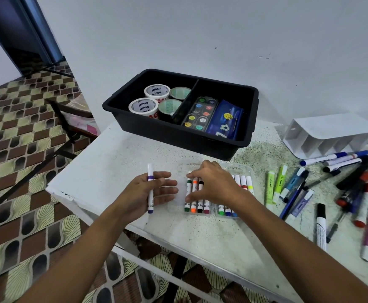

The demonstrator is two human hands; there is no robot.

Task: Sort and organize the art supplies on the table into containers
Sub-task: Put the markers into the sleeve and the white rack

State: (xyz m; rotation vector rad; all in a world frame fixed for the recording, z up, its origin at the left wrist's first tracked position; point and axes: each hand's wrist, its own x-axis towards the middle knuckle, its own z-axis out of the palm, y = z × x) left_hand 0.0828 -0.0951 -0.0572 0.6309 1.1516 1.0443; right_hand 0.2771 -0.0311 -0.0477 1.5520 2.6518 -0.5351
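Now left hand (144,193) loosely curled round purple marker (150,188), long axis running away from body, white end far. Right hand (211,184) pinching markers lying parallel in clear tray (247,169). Bare table (104,162) leftward to its edge; black bin (178,132) just behind.

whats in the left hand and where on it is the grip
The left hand holds a purple marker, gripped around the middle of its barrel; both ends stick out.

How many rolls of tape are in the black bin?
4, all in the left compartment of the black bin: two white rolls and two greenish rolls. None looks hidden.
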